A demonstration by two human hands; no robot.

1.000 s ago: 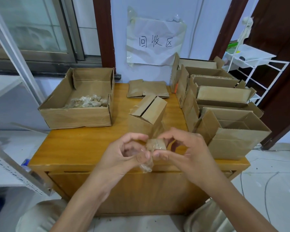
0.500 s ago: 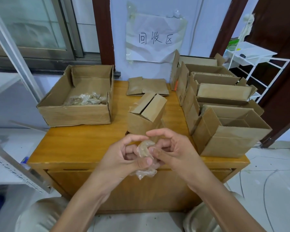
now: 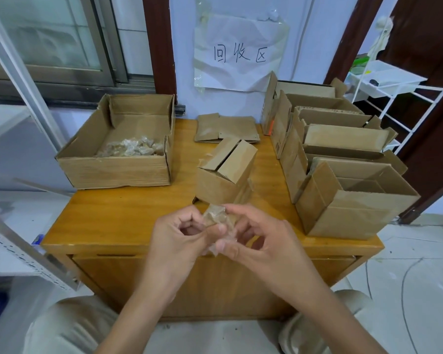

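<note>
As the tape (image 3: 216, 216) wads up, it sits pinched above the desk's (image 3: 113, 218) front edge.
Left to right I see the scrap box (image 3: 118, 172), then left hand (image 3: 178, 242) and right hand (image 3: 262, 247), both curled round the tape; flat a second ago, now crumpled, likely bound for that box.

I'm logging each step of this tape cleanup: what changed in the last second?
The tape piece, flatter a second ago, is now scrunched into a wad as the left hand and right hand closed in together; both keep pinching it. The small box and the box of tape wads stayed put.
</note>
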